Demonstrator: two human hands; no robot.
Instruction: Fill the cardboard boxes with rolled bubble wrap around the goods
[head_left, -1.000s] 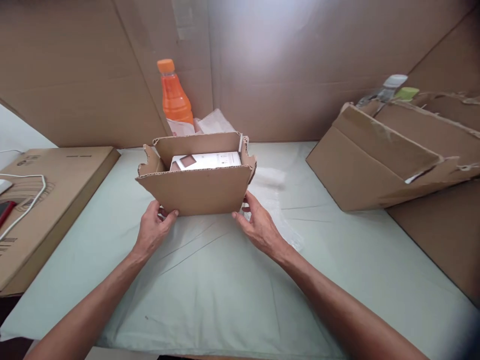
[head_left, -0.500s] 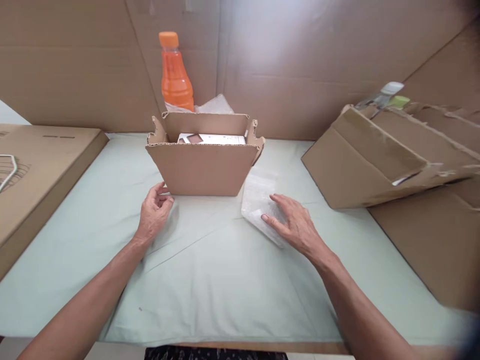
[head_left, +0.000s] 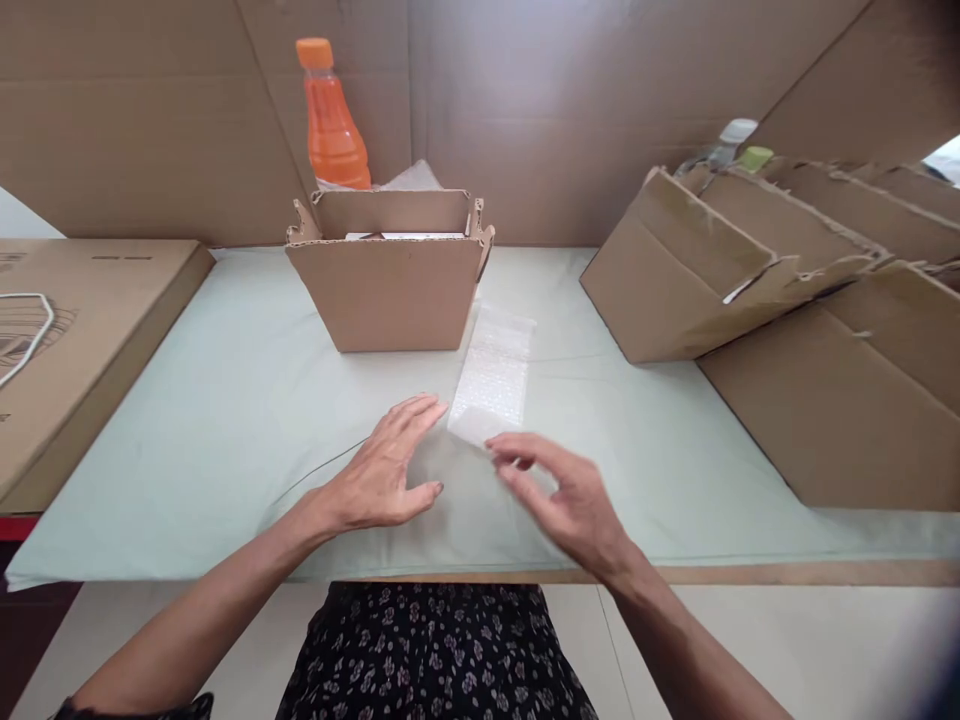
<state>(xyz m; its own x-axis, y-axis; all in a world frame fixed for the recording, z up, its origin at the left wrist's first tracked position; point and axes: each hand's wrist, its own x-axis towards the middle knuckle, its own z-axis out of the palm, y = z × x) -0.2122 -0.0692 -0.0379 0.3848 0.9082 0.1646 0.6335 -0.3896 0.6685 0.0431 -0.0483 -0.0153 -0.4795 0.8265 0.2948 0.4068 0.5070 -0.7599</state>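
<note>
A clear bubble-wrap pouch (head_left: 493, 375) lies flat on the pale cloth, just right of a small open cardboard box (head_left: 390, 290). My right hand (head_left: 559, 495) pinches the pouch's near corner with thumb and fingertips. My left hand (head_left: 386, 470) rests flat on the cloth, fingers spread, its fingertips close to the pouch's near left corner. A white box shows just above the cardboard box's front wall.
An orange drink bottle (head_left: 328, 115) stands behind the box against a cardboard wall. Folded cardboard pieces (head_left: 712, 270) are stacked at the right. A flat carton (head_left: 90, 330) with a white cable lies at the left. The table edge (head_left: 712, 573) runs near me.
Both hands left the cardboard box. My right hand moved onto the bubble-wrap pouch and drew it toward me; my left hand came across to lie flat beside it. The view pulled back.
</note>
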